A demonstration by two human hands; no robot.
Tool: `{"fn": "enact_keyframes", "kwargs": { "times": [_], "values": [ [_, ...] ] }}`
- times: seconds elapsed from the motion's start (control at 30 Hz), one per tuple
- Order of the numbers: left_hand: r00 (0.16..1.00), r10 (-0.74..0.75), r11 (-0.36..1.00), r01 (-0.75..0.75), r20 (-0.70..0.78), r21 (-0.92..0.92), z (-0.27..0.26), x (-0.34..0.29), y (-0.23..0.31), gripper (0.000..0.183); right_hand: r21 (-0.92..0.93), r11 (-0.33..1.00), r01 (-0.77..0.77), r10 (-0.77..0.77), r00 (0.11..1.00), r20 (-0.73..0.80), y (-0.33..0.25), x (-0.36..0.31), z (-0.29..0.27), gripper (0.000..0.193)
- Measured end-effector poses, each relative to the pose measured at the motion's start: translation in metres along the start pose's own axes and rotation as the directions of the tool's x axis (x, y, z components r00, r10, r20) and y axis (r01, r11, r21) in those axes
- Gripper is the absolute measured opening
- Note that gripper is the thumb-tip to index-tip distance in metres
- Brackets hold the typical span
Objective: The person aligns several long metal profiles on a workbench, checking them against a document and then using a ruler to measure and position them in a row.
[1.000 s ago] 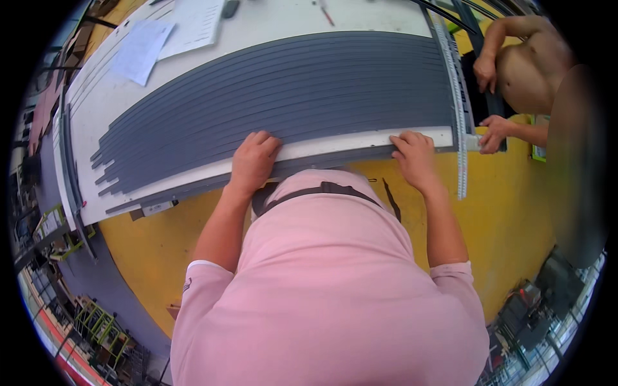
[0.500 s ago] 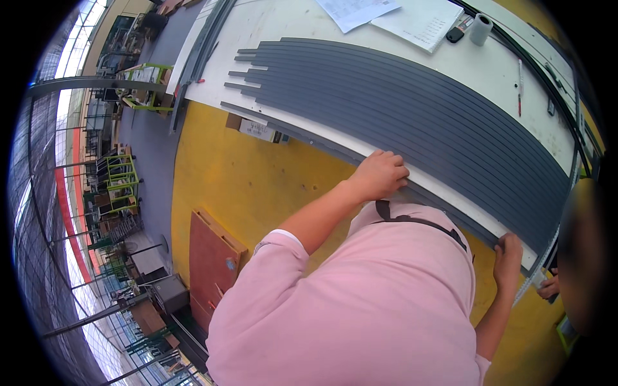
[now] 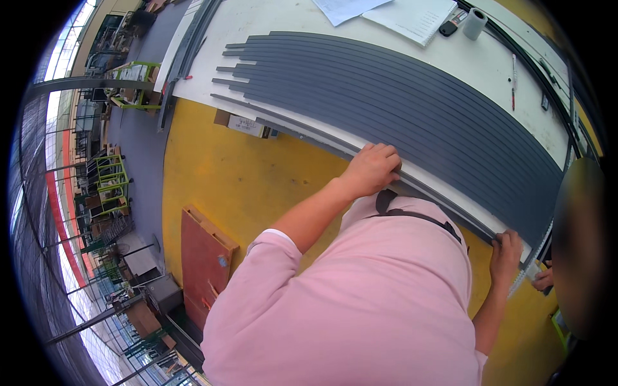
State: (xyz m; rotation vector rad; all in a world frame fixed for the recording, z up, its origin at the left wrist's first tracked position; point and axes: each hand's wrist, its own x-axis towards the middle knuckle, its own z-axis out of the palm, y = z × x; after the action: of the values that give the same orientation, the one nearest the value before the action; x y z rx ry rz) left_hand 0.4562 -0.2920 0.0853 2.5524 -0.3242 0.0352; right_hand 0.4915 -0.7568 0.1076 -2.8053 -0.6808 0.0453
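Observation:
A long, thin dark grey strip runs along the near edge of the white table. My left hand is closed over it near its middle, fingers curled and knuckles up. Further right, my right hand grips the same strip near the table's right corner, with its fingertips partly hidden. Beyond the strip, many similar grey strips lie side by side across the table, their left ends staggered. A white band of tabletop shows between them and the strip in my hands.
Another person's hand is beside the right corner. Papers, a white roll and a pen lie on the table's far side. A box sits below the edge; a reddish-brown panel stands on the yellow floor.
The whole view has shifted slightly, so the table appears a little further left and up. Both hands stay at the near edge, and the strip between them shows more clearly.

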Motion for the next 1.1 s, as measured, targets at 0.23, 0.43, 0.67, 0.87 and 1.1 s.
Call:
{"fn": "enact_keyframes", "kwargs": {
  "times": [0.23,0.43,0.67,0.87,1.1],
  "values": [
    [1.000,-0.005,1.000,0.005,-0.005,0.007,0.006,0.002,-0.007,0.022,0.068,0.978,-0.195,0.204,0.965,-0.163,0.027,-0.030,0.028,0.016],
    [0.990,0.117,0.989,-0.123,0.078,0.079,-0.003,0.009,-0.008,0.021,0.020,0.993,-0.115,0.116,0.990,-0.082,0.006,-0.024,0.024,0.022],
    [0.992,-0.075,0.997,0.075,0.101,0.003,0.011,0.017,0.004,0.023,0.055,0.989,-0.140,0.148,0.969,-0.199,0.003,-0.008,0.028,0.011],
    [0.990,-0.048,0.999,0.047,0.134,0.012,0.007,0.025,0.013,0.015,0.103,0.976,-0.192,0.211,0.949,-0.233,-0.004,-0.012,0.026,0.010],
    [0.976,0.072,0.996,-0.081,0.205,0.035,0.025,0.053,0.030,0.015,0.018,0.947,-0.321,0.310,0.898,-0.312,-0.014,-0.018,0.032,0.022]
  ]
}}
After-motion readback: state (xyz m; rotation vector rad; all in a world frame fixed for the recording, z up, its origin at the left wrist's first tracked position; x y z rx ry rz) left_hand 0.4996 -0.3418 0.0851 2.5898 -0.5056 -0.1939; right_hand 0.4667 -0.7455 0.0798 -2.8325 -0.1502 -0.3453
